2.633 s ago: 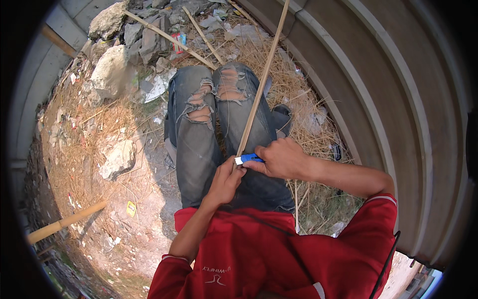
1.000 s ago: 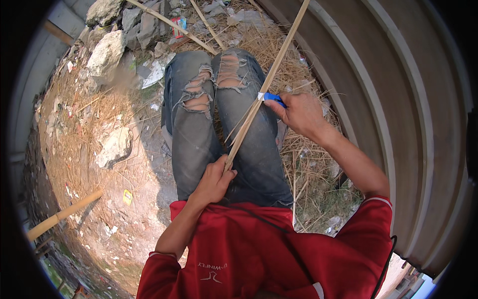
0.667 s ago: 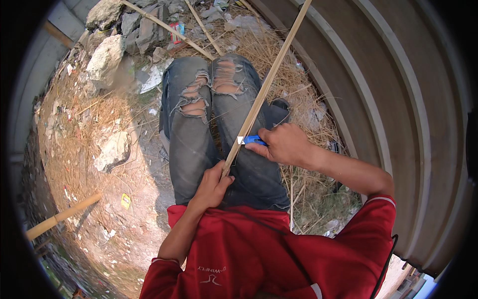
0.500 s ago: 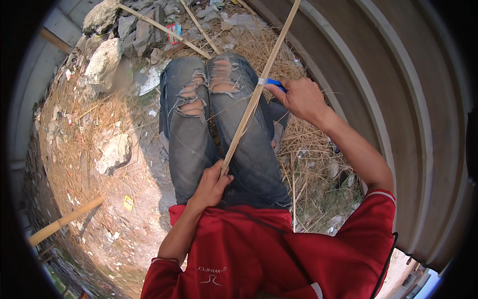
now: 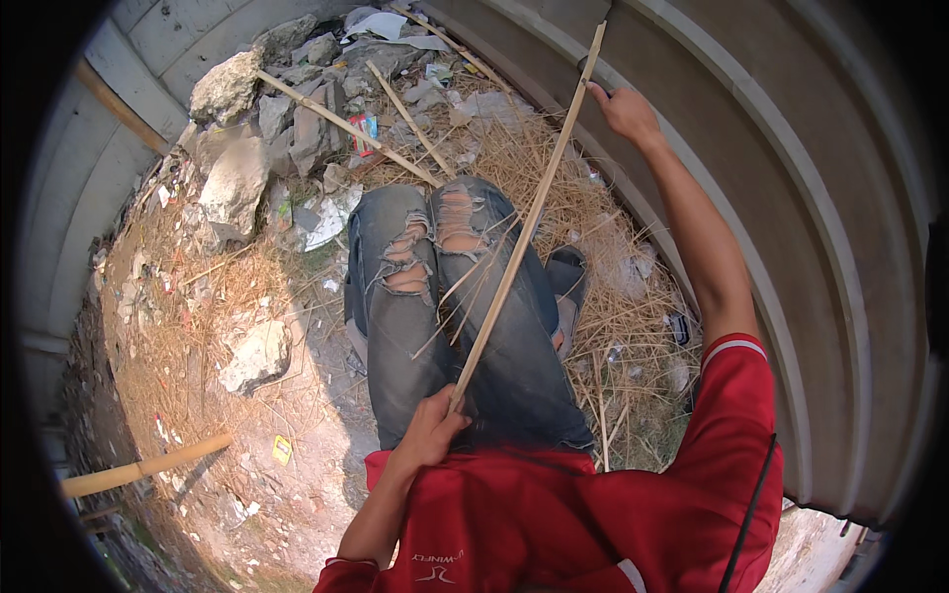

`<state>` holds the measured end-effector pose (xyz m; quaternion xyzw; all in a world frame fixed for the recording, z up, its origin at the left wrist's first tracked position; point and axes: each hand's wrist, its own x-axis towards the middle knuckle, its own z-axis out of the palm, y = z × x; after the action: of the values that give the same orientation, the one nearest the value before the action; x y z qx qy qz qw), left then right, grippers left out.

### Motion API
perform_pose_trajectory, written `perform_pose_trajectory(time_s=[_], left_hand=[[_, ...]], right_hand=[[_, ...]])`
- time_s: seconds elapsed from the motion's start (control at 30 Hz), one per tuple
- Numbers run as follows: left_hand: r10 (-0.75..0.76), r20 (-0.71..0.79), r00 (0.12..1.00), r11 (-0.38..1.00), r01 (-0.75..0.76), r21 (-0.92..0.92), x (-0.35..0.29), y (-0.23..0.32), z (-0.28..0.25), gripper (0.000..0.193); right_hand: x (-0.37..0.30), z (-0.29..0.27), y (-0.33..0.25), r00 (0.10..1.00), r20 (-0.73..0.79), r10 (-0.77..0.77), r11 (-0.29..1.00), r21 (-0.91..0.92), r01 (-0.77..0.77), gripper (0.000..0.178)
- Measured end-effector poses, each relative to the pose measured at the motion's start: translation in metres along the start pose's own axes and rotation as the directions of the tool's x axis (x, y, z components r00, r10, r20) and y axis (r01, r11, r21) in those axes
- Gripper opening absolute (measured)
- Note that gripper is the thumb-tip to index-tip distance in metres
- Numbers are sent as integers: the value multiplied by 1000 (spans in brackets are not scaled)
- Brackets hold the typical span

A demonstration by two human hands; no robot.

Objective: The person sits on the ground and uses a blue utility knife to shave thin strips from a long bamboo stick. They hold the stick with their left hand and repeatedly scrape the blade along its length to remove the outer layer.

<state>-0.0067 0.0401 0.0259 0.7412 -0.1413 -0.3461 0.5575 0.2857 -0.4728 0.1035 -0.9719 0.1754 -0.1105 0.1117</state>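
Note:
A long split bamboo strip (image 5: 531, 218) slants across my thighs from my lap up to the far right. My left hand (image 5: 431, 431) is closed round its near end. Close to its far end, my right hand (image 5: 629, 113) is closed on a knife, which the fingers mostly hide; its blue handle shows in the earlier view. The blade seems to be at the strip, but I cannot tell whether it touches. Thin shavings (image 5: 465, 287) hang along the strip's left side, over my jeans (image 5: 405, 336).
A corrugated metal wall (image 5: 732, 198) rises close on the right. Several broken rocks (image 5: 237, 183) lie at the far left. Other bamboo strips (image 5: 346, 127) rest beyond my knees, and a bamboo pole (image 5: 148, 466) juts in at left. Dry straw (image 5: 633, 296) covers the ground at right.
My right hand has moved up and away along the strip with the knife, arm stretched out. More shavings stand off the strip. My left hand keeps its grip on the near end.

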Motion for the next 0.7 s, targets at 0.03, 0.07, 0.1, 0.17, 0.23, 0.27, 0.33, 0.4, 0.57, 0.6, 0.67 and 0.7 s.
perform_pose_trajectory(time_s=[0.03, 0.07, 0.1, 0.17, 0.23, 0.27, 0.33, 0.4, 0.57, 0.6, 0.67, 0.7], left_hand=[[-15, 10, 1000, 1000, 15, -9, -6, -1, -4, 22], [-30, 21, 999, 999, 30, -17, -11, -2, -7, 22], [-46, 29, 998, 999, 47, -26, -16, -4, -9, 21], [-9, 39, 999, 999, 11, -50, -24, -17, -10, 21], [-15, 58, 998, 999, 17, -41, -30, -24, -9, 20], [-34, 75, 997, 999, 36, -16, -33, -23, -10, 20], [-49, 87, 995, 999, 49, -4, -31, -21, -9, 19], [-43, 86, 995, 999, 45, -25, -29, -20, -7, 20], [43, -17, 999, 999, -43, 7, -14, -10, -4, 22], [39, -46, 998, 999, -39, 5, -14, -11, -3, 22], [35, -93, 995, 999, -32, 34, -11, -7, 1, 21], [43, -117, 992, 998, -39, 41, -7, -2, 6, 22]], right_hand=[[5, 0, 2, 999, -9, 37, 999, -1, -37, 83], [10, -1, 5, 997, -19, 76, 997, -2, -76, 84], [15, 0, 7, 993, -26, 111, 994, -1, -111, 85], [43, 2, 46, 969, -106, 225, 974, 54, -220, 86], [56, -6, 78, 940, -135, 315, 949, 73, -307, 85], [59, -14, 90, 927, -132, 351, 936, 62, -346, 83], [62, -29, 98, 920, -136, 369, 929, 54, -365, 83], [57, -38, 100, 929, -144, 341, 940, 63, -336, 83], [12, -49, 70, 988, -113, 105, 973, 218, -79, 84], [-7, -44, 54, 995, -90, 50, 966, 259, -25, 83], [-46, -36, 20, 999, 12, -48, 950, 311, 42, 78], [-70, -35, 5, 994, 56, -95, 940, 333, 71, 75]])
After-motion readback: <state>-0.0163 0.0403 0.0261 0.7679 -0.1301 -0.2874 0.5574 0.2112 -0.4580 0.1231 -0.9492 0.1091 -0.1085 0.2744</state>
